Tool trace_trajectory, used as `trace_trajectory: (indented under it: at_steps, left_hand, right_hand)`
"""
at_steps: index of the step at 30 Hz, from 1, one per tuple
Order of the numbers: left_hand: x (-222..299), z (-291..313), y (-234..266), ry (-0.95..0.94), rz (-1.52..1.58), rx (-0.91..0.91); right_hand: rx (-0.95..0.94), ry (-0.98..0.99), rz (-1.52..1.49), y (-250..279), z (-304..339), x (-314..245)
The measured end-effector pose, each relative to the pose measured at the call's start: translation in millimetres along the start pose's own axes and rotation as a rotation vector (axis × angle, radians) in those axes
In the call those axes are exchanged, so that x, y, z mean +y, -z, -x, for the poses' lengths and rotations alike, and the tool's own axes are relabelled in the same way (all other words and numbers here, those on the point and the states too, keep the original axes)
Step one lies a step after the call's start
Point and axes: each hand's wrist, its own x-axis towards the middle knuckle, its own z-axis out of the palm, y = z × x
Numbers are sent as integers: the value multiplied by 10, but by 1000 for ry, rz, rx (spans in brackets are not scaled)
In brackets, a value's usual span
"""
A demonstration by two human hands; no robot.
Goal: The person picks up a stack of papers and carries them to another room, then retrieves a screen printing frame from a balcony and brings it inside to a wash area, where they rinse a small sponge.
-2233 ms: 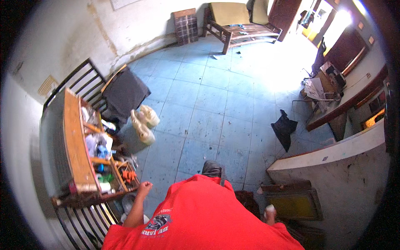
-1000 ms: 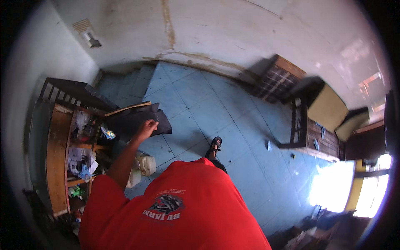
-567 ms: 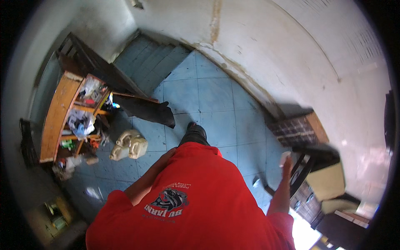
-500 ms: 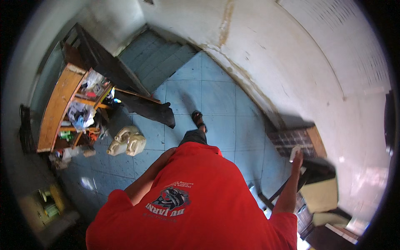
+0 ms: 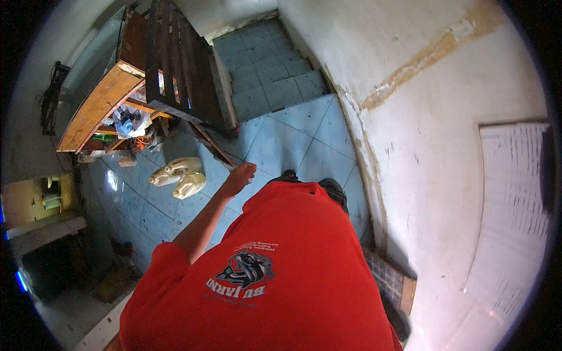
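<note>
My left hand [image 5: 240, 178] is held out in front of my left hip, its fingers curled closed. Whether anything is inside them is too small to make out. In the picture it overlaps the near end of a narrow wooden board [image 5: 212, 146], and I cannot tell whether the two touch. Below and to the left, several cream plastic jugs [image 5: 188, 185] lie together on the floor. My right hand is out of view, hidden beyond my red shirt [image 5: 293, 257].
Blue floor tiles [image 5: 310, 134] lead to tiled steps [image 5: 269, 76]. A dark slatted wooden panel [image 5: 181, 76] and a cluttered wooden shelf [image 5: 105, 105] stand at the left. A stained wall [image 5: 421, 146] runs along the right, with a box-like piece [image 5: 389, 284] at its foot.
My view has turned and moved toward the steps. My left hand has swung forward from beside my hip. The right hand, earlier holding a small white object, has left the view.
</note>
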Motion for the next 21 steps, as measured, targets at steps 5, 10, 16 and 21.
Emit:
trace_trajectory:
  at_steps: [5, 10, 16, 21]
  left_hand:
    - [-17, -498, 88, 119, -46, 103]
    - [-589, -730, -108, 239, -146, 273]
    - [-441, -481, -493, 482, 390, 625]
    - [-1830, -211, -1207, 475, 948, 588]
  right_hand:
    - [-100, 74, 55, 905, -1088, -833]
    - [-220, 261, -28, 2199, -2659, -1838]
    - [-170, 366, -23, 3011, -2995, -5100]
    - [-321, 692, -70, 3228, -2799, -7186]
